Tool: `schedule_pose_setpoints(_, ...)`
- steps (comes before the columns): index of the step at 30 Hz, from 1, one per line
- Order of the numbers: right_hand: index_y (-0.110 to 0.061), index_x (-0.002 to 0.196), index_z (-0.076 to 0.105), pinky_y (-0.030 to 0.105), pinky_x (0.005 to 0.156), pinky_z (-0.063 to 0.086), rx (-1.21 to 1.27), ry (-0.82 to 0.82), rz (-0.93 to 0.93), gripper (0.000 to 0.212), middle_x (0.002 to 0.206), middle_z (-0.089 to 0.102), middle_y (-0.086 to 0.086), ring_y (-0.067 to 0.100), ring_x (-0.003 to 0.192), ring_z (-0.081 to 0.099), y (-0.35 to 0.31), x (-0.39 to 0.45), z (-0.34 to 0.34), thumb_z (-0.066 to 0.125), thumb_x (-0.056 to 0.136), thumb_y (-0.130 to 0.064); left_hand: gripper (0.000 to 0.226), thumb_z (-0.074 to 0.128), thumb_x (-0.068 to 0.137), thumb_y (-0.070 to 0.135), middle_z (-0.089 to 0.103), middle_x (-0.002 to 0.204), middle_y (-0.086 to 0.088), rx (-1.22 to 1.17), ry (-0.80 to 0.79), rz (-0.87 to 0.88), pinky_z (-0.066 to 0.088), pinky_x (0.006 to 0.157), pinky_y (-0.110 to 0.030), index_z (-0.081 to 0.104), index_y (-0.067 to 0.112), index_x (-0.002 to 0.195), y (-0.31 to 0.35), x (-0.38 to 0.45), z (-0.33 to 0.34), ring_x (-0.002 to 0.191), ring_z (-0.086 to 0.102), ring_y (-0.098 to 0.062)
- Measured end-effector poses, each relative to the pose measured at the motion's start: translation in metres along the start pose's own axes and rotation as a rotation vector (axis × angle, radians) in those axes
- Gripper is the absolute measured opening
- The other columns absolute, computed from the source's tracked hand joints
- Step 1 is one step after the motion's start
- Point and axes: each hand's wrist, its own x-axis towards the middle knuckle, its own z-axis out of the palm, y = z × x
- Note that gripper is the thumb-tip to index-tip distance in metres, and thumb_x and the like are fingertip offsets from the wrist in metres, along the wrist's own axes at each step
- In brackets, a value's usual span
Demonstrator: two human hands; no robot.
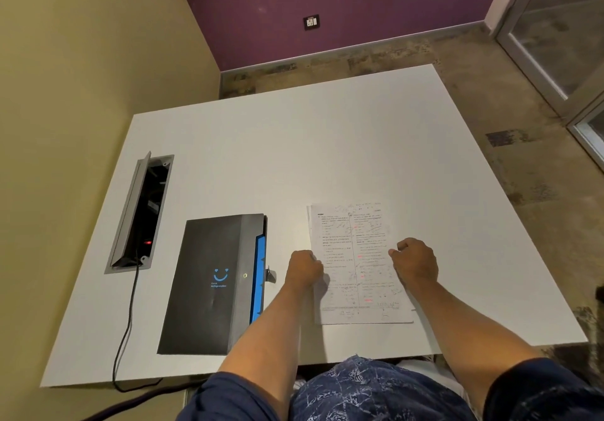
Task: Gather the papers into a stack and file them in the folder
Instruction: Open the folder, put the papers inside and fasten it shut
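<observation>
Stacking step: left hand (302, 268) and right hand (415, 262), fingers curled, grip papers (351, 257) at side edges on surface (294, 159). Next: square stack, open closed folder (212, 283).

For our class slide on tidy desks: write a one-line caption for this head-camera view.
Both hands, left and right, hold the papers on the white table, beside a closed black folder.

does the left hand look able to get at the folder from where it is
Probably yes: the left hand sits at the papers' left edge, and only bare table lies between it and the closed folder.
</observation>
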Motion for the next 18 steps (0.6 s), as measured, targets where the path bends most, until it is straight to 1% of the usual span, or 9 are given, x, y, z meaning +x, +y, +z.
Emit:
schedule_pose_setpoints(2, -0.019, 0.121, 0.068, 0.037, 0.084, 0.053, -0.095, 0.049, -0.015, 0.036, 0.121, 0.068, 0.005, 0.030, 0.106, 0.066, -0.004, -0.001, 0.001, 0.075, 0.086, -0.027, 0.011, 0.058, 0.095, 0.008, 0.065, 0.093, -0.014, 0.059, 0.008, 0.045, 0.048, 0.072, -0.032, 0.062, 0.002, 0.086, -0.002, -0.001, -0.003, 0.082, 0.056, -0.021)
schedule_pose_setpoints(4, -0.017, 0.124, 0.066, 0.043, 0.090, 0.056, -0.088, 0.099, -0.082, 0.042, 0.126, 0.061, 0.009, 0.031, 0.113, 0.063, -0.011, -0.004, 0.005, 0.077, 0.085, -0.026, 0.018, 0.056, 0.099, 0.018, 0.066, 0.107, -0.014, 0.153, 0.050, 0.136, 0.053, 0.079, -0.037, 0.066, 0.004, 0.105, -0.003, -0.005, -0.008, 0.087, 0.061, -0.021)
schedule_pose_setpoints(6, -0.015, 0.119, 0.068, 0.041, 0.090, 0.056, 0.043, 0.073, -0.171, 0.034, 0.124, 0.061, 0.008, 0.028, 0.112, 0.065, -0.021, -0.007, 0.010, 0.077, 0.087, -0.021, 0.029, 0.050, 0.104, 0.029, 0.063, 0.116, -0.006, 0.298, 0.124, 0.245, 0.056, 0.083, -0.038, 0.063, 0.013, 0.124, -0.006, -0.009, -0.015, 0.096, 0.065, -0.022)
schedule_pose_setpoints(8, -0.016, 0.107, 0.072, 0.028, 0.078, 0.052, 0.144, 0.017, -0.270, 0.018, 0.115, 0.066, 0.003, 0.021, 0.102, 0.067, -0.035, -0.014, 0.017, 0.075, 0.090, -0.017, 0.031, 0.047, 0.104, 0.031, 0.062, 0.117, -0.002, 0.398, 0.207, 0.322, 0.055, 0.080, -0.037, 0.062, 0.017, 0.127, -0.009, -0.012, -0.024, 0.097, 0.066, -0.022)
schedule_pose_setpoints(9, -0.018, 0.100, 0.073, 0.025, 0.073, 0.049, 0.174, -0.015, -0.308, 0.010, 0.110, 0.068, 0.000, 0.018, 0.097, 0.068, -0.043, -0.019, 0.021, 0.074, 0.090, -0.017, 0.030, 0.048, 0.102, 0.029, 0.063, 0.117, -0.002, 0.424, 0.247, 0.344, 0.054, 0.078, -0.036, 0.063, 0.017, 0.125, -0.011, -0.013, -0.030, 0.096, 0.065, -0.022)
schedule_pose_setpoints(11, -0.024, 0.092, 0.073, 0.029, 0.076, 0.055, 0.224, -0.108, -0.333, 0.005, 0.099, 0.072, -0.005, 0.015, 0.091, 0.069, -0.060, -0.031, 0.031, 0.072, 0.091, -0.019, 0.030, 0.051, 0.097, 0.023, 0.064, 0.116, -0.002, 0.441, 0.316, 0.359, 0.052, 0.076, -0.034, 0.064, 0.016, 0.123, -0.016, -0.013, -0.043, 0.096, 0.064, -0.023)
schedule_pose_setpoints(12, -0.025, 0.095, 0.072, 0.034, 0.080, 0.058, 0.231, -0.166, -0.336, 0.006, 0.095, 0.073, -0.007, 0.015, 0.089, 0.070, -0.068, -0.037, 0.038, 0.071, 0.091, -0.021, 0.032, 0.053, 0.094, 0.020, 0.064, 0.116, -0.003, 0.435, 0.347, 0.353, 0.051, 0.076, -0.035, 0.065, 0.015, 0.123, -0.020, -0.015, -0.050, 0.098, 0.063, -0.025)
schedule_pose_setpoints(15, -0.025, 0.117, 0.064, 0.039, 0.086, 0.059, 0.209, -0.344, -0.382, 0.029, 0.088, 0.069, -0.006, 0.017, 0.088, 0.071, -0.088, -0.055, 0.060, 0.074, 0.090, -0.027, 0.042, 0.055, 0.085, 0.008, 0.064, 0.120, -0.007, 0.370, 0.455, 0.305, 0.052, 0.081, -0.038, 0.065, 0.012, 0.126, -0.037, -0.019, -0.071, 0.103, 0.062, -0.029)
schedule_pose_setpoints(18, -0.028, 0.132, 0.053, 0.037, 0.088, 0.056, 0.092, -0.486, -0.461, 0.059, 0.095, 0.066, -0.010, 0.012, 0.094, 0.068, -0.105, -0.074, 0.081, 0.077, 0.083, -0.050, 0.043, 0.057, 0.084, 0.004, 0.061, 0.122, -0.009, 0.357, 0.493, 0.185, 0.051, 0.085, -0.036, 0.063, 0.012, 0.126, -0.058, -0.021, -0.088, 0.103, 0.059, -0.029)
